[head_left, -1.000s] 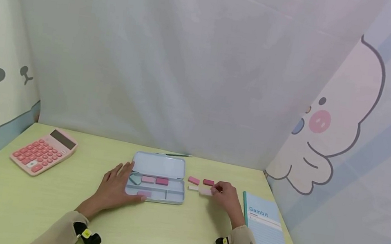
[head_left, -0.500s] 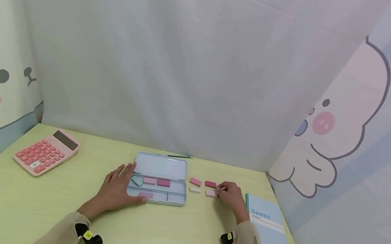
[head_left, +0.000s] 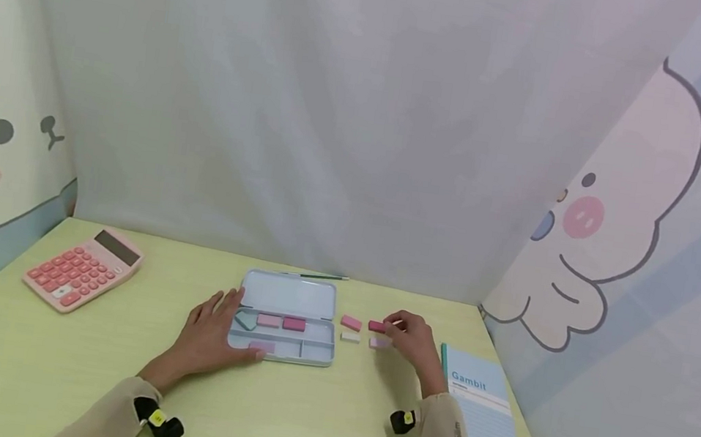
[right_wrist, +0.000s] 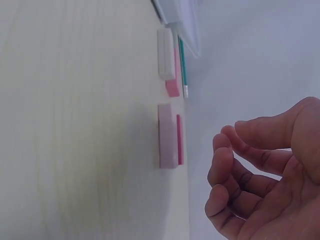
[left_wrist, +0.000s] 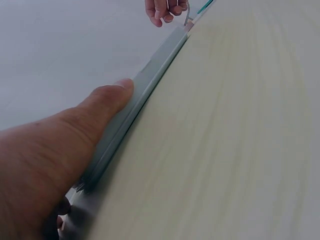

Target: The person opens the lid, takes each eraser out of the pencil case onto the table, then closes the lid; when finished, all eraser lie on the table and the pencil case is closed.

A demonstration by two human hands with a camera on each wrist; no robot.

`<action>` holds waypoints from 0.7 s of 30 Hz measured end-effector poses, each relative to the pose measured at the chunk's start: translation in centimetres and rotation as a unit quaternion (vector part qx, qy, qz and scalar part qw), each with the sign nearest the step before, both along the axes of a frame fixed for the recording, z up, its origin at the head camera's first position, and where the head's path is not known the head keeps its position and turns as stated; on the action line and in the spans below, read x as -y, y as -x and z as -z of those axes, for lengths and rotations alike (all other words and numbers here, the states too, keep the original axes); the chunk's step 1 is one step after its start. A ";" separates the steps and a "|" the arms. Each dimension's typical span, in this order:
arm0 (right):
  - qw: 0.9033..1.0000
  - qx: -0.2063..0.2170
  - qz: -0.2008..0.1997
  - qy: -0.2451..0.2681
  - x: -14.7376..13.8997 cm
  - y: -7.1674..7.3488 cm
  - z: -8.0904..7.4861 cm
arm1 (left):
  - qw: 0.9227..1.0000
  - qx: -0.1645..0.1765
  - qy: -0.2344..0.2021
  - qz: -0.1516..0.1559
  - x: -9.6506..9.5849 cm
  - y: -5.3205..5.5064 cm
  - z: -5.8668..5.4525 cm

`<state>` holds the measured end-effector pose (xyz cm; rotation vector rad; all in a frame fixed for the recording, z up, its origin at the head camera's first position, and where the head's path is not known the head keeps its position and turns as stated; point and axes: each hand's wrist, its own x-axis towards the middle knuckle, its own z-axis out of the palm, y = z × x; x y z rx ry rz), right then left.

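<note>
A light blue pencil case [head_left: 319, 331] lies open on the table, lid [head_left: 289, 294] folded back. Inside are a teal eraser [head_left: 246, 321], a pink eraser [head_left: 268, 321], a dark pink eraser [head_left: 294, 324] and a lilac eraser [head_left: 263, 346]. My left hand [head_left: 208, 336] spans the case's left end, its straight thumb resting along the front rim. Over the right-hand erasers hovers my right hand [right_wrist: 270, 175], fingers loosely bent and holding nothing. Below it lie a pale lilac eraser [right_wrist: 168, 136] and another dark pink eraser [head_left: 375, 326], partly covered in the head view.
Between case and right hand lie a white eraser [head_left: 350, 337] and a pink eraser [head_left: 351, 323]. A pencil [head_left: 323, 277] lies behind the lid. A pink calculator [head_left: 84, 271] sits at far left, a blue notebook [head_left: 485, 410] at right. A curtain [head_left: 298, 108] closes off the back.
My right hand slid the pale lilac eraser a little rightward, let go of it, and rose slightly toward the dark pink one. The left hand has stayed on the case.
</note>
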<state>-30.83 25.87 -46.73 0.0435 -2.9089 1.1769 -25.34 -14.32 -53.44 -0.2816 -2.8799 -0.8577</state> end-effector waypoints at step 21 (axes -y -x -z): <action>0.983 -0.008 -0.163 0.086 9.9 -2.2 -1.5 | 1.000 0.004 0.001 0.001 -0.2 0.0 -0.1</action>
